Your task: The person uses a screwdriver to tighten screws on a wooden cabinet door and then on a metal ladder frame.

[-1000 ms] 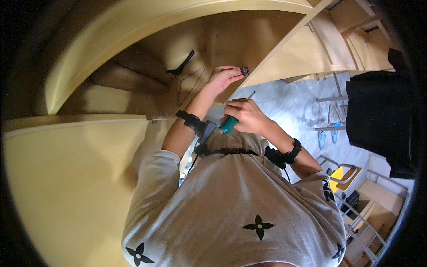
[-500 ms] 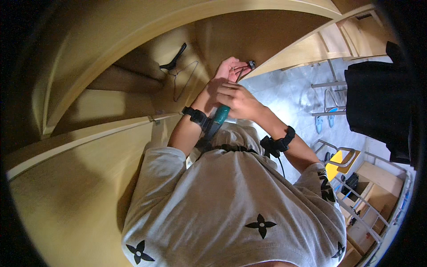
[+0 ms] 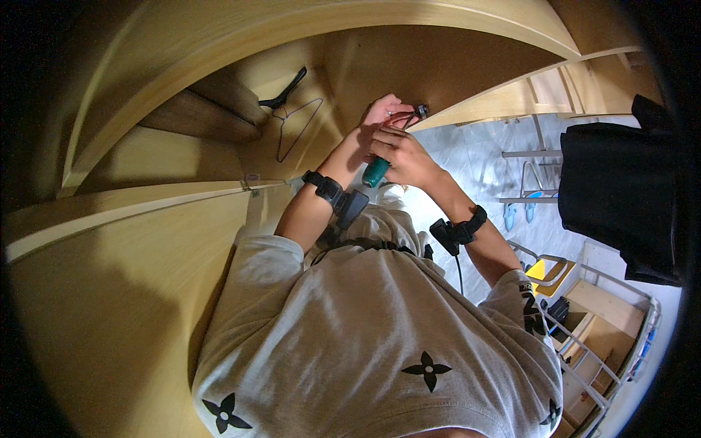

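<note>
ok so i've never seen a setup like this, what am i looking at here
There's no robot here, just two bare hands. The view comes from a wide fisheye camera worn on the head, looking down, so straight edges bend. The right hand has its grip around a green-handled tool. The left hand is by a small metal fitting; whether it touches is hard to tell. Black bands circle the forearms. Inside the wooden cabinet you can see a wire hanger.
</note>
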A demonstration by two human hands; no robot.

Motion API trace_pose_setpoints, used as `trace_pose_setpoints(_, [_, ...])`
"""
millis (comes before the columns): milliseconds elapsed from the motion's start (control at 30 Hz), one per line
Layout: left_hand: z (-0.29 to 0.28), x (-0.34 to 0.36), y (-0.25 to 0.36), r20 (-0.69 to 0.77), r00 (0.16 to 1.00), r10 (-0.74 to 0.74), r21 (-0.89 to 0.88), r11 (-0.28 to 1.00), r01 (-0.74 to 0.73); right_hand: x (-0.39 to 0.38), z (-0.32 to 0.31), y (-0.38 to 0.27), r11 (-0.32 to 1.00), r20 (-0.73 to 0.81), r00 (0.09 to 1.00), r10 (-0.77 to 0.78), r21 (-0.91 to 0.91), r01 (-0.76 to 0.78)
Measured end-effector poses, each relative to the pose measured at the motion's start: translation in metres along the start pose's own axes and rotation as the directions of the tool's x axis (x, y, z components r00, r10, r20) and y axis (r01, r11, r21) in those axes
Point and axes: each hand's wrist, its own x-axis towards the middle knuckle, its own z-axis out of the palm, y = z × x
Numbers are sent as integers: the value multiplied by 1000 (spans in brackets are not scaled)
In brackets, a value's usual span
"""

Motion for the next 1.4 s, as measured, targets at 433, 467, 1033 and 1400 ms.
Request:
trace_pose_setpoints(433, [1, -4, 0, 11, 999, 43, 62, 997, -44, 8, 7, -7, 984, -11, 998, 67, -165, -68])
trace_pose_setpoints(467, [-16, 9, 0, 102, 994, 34, -2, 999, -34, 11, 9, -8, 987, -28, 998, 48, -151, -52])
trace_pose_setpoints(1033, [-8, -8, -16, 164, 937, 308, -54, 952, -303, 35, 18, -10, 928, 239, 900, 364, -180, -327])
trace_pose_setpoints(1400, [-14, -1, -17, 164, 945, 282, -167, 952, -256, 38, 20, -10, 921, 282, 882, 378, -206, -329])
